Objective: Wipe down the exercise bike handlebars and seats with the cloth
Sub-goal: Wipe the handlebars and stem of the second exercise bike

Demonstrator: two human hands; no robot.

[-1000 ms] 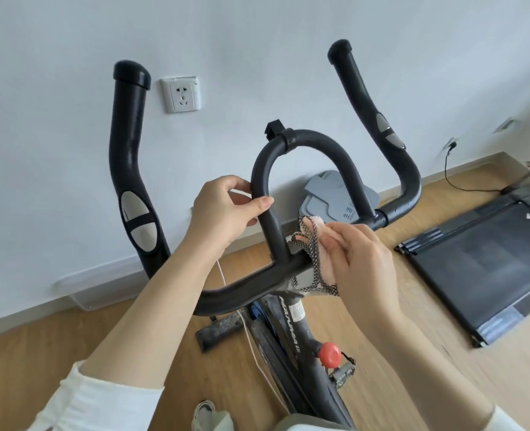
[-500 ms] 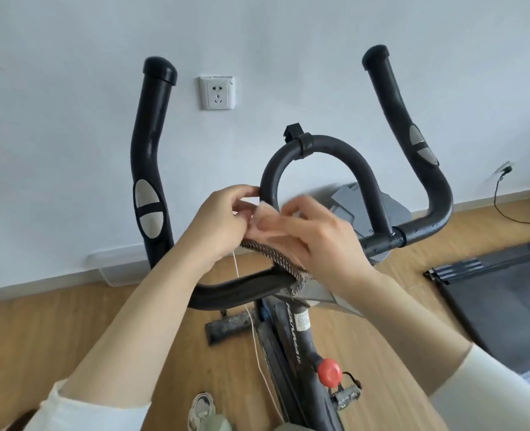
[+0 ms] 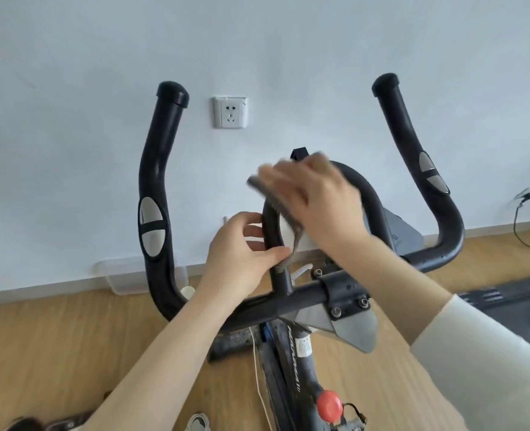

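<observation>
your right hand has the cloth pressed against the upper left curve of the centre loop of the handlebars. the fingers are folded over the cloth and pinch it to the bar. the hand and cloth are blurred, so i cannot tell how tight that hold is. a tail of the cloth hangs down inside the loop, beside your left thumb.

your left hand is wrapped round the left leg of the same loop, just above where it joins the crossbar. thumb and fingers close round the tube, and it looks like you are steadying the bike.

my read is that you are partway through the handlebars, working on the centre loop. nothing on the black tubing shows which stretches have been wiped, since there is no streak or damp sheen to go by. treat the right side of the loop as outstanding, along with the crossbar, the left horn and the right horn with their grey sensor pads.

the seat is out of view, behind or below you, so i cannot say whether it is done. i would count it as left to do, and the larger share of the job looks to be ahead of you.
</observation>
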